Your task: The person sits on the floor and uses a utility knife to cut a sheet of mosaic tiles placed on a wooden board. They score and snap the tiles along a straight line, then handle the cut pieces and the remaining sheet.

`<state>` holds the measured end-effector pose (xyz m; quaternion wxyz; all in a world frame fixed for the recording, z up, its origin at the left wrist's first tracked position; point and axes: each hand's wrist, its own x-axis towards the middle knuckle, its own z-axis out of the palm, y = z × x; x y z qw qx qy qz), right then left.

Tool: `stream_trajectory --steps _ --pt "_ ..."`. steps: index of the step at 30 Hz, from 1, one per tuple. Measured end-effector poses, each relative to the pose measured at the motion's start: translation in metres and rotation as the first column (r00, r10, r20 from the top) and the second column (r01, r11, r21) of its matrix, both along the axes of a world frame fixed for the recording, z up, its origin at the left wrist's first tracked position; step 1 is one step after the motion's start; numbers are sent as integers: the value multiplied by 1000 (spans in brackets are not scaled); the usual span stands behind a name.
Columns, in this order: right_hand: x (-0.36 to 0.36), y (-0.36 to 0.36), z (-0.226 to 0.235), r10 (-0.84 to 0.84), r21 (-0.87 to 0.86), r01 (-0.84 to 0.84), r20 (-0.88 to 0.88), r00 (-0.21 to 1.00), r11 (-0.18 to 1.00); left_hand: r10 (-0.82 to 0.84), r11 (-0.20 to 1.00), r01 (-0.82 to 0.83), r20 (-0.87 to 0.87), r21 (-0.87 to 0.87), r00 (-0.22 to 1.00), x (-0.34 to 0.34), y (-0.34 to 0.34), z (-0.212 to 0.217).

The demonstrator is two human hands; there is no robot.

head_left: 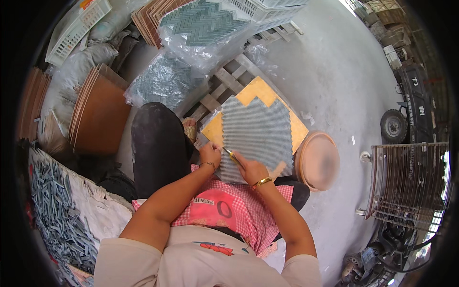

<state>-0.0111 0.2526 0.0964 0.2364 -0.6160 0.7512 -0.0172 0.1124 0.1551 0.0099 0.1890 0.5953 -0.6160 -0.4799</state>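
The grey mesh sheet (258,136) lies on a yellow board (260,91) over my lap. My left hand (210,155) rests at the sheet's near left corner, fingers curled down and pinching its edge. My right hand (252,171), just beside it on the sheet's near edge, grips a thin yellow tool (233,155), tip pointing toward my left hand. Both forearms angle inward.

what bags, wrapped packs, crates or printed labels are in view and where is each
Clear plastic bag: top centre, wrapped round a grey-green herringbone tile sheet.
Second clear bag: left of the wooden pallet, holding grey tile pieces.
White slatted crate: upper left, tilted.
Printed patch: on the checked lap cloth below both hands, pinkish red with dark print.
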Motion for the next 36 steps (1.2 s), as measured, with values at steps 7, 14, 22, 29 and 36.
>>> stream_trajectory --steps 7,14,22,29,36 --pt "11 -7 -1 -7 5 7 -138 990 1000 11 1000 -11 -8 -16 1000 2 1 10" --pt "16 -10 8 -68 107 76 -74 995 991 61 998 -58 -88 36 994 3 -2 -18" --pt "10 -10 25 -323 231 272 224 920 934 49 997 -42 -119 62 992 2 -5 -21" --pt "18 0 -6 -360 115 341 289 887 933 -27 999 27 -8 -25 1000 0 -7 6" --pt "13 11 20 -489 312 378 490 722 872 -25 999 24 -25 -27 999 8 -15 -2"
